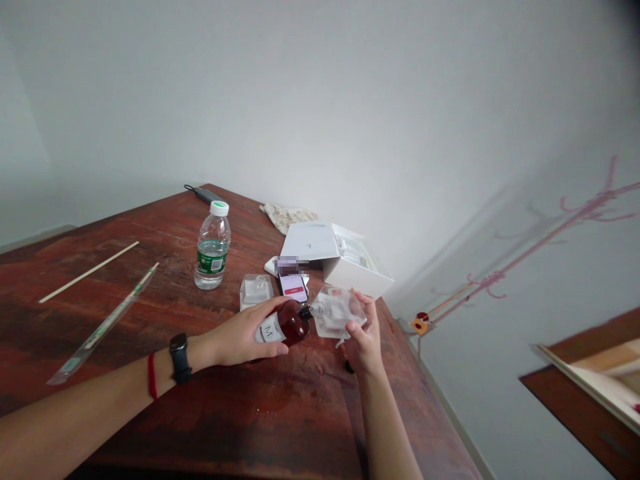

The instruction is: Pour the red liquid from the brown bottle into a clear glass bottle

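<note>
My left hand [255, 332] is wrapped round an amber bottle [295, 323] with a white label, tipped over so its dark neck points right. In my right hand [365, 337], between thumb and fingers, is a clear squarish bottle [345, 310] lying sideways. Its narrow neck meets the mouth of the amber bottle; whether the two touch I cannot tell. Just behind the hands lies a phone [293, 287] with a lit screen. A small clear square container [257, 291] rests beside the phone. A small black piece [349, 366] is partly hidden by my right wrist.
A water bottle [212, 248] stands upright left of the hands. A loose thin stick [90, 271] and a wrapped one [113, 320] lie farther left. Behind are an open white box [357, 267], a cloth [286, 215] and a dark device [204, 194]. Droplets [265, 411] spot the wooden table [200, 427].
</note>
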`<state>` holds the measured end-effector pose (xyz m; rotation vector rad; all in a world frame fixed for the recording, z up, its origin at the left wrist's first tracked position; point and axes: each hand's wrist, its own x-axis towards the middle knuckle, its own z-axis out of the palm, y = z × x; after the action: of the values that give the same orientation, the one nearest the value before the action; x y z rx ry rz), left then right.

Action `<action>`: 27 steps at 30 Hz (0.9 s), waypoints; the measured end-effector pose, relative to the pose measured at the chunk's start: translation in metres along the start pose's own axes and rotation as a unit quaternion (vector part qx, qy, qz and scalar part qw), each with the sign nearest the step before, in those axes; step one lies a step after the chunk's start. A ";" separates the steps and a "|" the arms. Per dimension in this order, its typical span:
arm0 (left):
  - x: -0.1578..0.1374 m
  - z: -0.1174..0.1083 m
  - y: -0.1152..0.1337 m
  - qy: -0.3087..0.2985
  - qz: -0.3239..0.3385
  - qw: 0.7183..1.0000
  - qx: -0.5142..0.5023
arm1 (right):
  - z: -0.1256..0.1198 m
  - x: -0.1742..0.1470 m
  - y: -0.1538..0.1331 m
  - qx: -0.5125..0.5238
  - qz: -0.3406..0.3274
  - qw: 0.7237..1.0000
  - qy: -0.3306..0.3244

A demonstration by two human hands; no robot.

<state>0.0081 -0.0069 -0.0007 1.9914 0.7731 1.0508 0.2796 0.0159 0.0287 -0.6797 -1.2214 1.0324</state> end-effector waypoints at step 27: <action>-0.003 0.003 -0.004 0.042 0.009 0.998 0.052 | -0.002 0.009 0.006 -0.004 0.004 0.999 -0.046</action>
<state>0.0081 -0.0082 -0.0062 2.0551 0.8711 1.1327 0.2795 0.0264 0.0267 -0.6495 -1.3051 1.0749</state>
